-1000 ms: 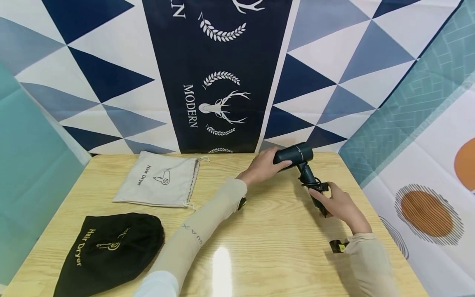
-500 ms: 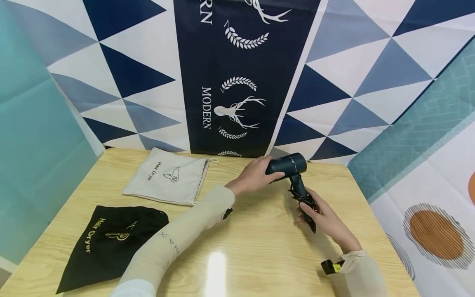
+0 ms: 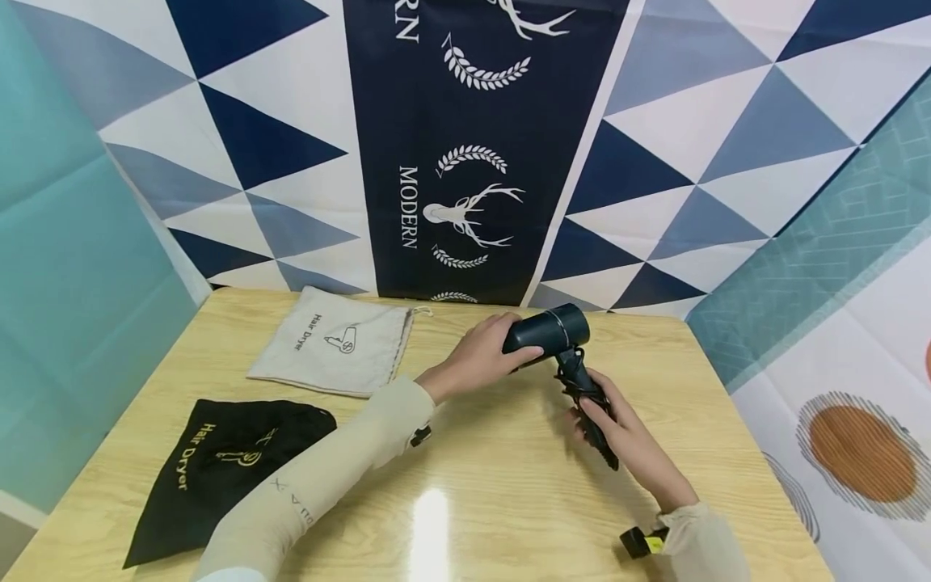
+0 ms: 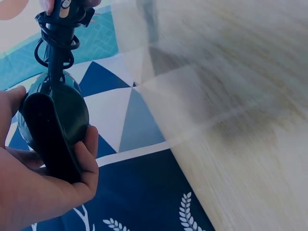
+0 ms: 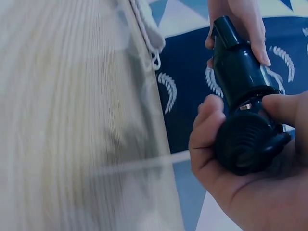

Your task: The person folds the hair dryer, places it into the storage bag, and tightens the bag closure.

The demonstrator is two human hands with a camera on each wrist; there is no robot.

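A dark hair dryer (image 3: 547,331) is held over the far right part of the table by both hands. My left hand (image 3: 476,356) grips the flat nozzle end of its barrel, thumb along the near side; the left wrist view shows the fingers wrapped round the black nozzle (image 4: 50,137). Lower down, my right hand (image 3: 618,428) holds the handle (image 3: 575,376), with the black cord (image 4: 57,48) coiled round it. In the right wrist view, the fingers curl about the handle's ridged end (image 5: 245,144).
On the left of the wooden table (image 3: 364,517) lie a pale grey drawstring bag (image 3: 334,343) and, nearer, a black cloth bag (image 3: 225,469), both printed "Hair Dryer". A patterned wall cloth (image 3: 465,105) stands right behind the far edge.
The hair dryer has come left and slightly nearer with both hands on it, its handle tilting more. The right hand has shifted its grip on the handle. The head view has turned somewhat.
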